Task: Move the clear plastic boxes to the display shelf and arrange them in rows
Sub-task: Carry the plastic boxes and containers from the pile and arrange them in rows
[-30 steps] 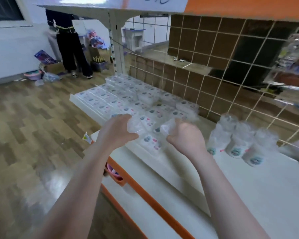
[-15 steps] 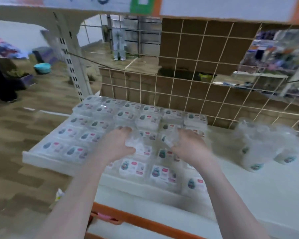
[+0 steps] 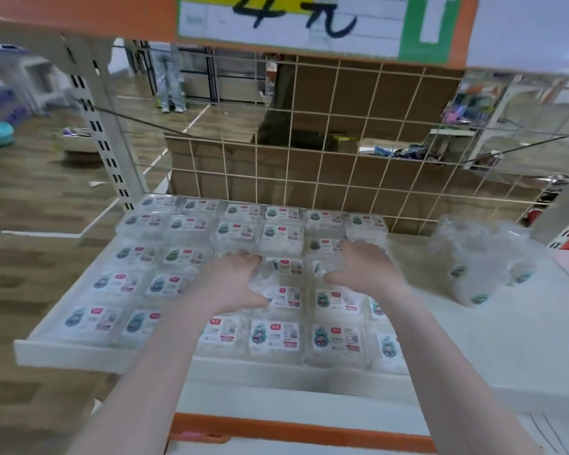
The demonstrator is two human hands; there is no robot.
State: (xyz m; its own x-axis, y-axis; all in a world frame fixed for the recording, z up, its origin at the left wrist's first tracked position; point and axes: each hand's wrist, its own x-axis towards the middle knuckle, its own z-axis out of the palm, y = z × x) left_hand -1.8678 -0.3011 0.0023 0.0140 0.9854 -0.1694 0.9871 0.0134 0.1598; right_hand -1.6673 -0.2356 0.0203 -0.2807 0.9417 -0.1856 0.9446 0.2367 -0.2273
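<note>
Several clear plastic boxes (image 3: 275, 336) with printed labels lie in neat rows on the white display shelf (image 3: 79, 353). Both my arms reach over the middle rows. My left hand (image 3: 234, 280) is curled around a clear box (image 3: 262, 279), thumb and fingers on its sides. My right hand (image 3: 362, 267) grips another clear box (image 3: 322, 266) the same way. Both held boxes sit low, just above or touching the boxes beneath; the blur hides which. A labelled box (image 3: 286, 267) shows between my hands.
A bag of clear plastic cups (image 3: 473, 267) stands on the shelf's right part. A wire grid (image 3: 342, 159) backs the shelf, and a price sign (image 3: 293, 21) hangs overhead. A slotted upright (image 3: 105, 136) stands at the left. An orange-edged lower shelf (image 3: 276, 428) juts out below.
My view has swung from the side to face the shelf squarely. Both hands have moved forward and down with their boxes, from above the front rows to the middle rows.
</note>
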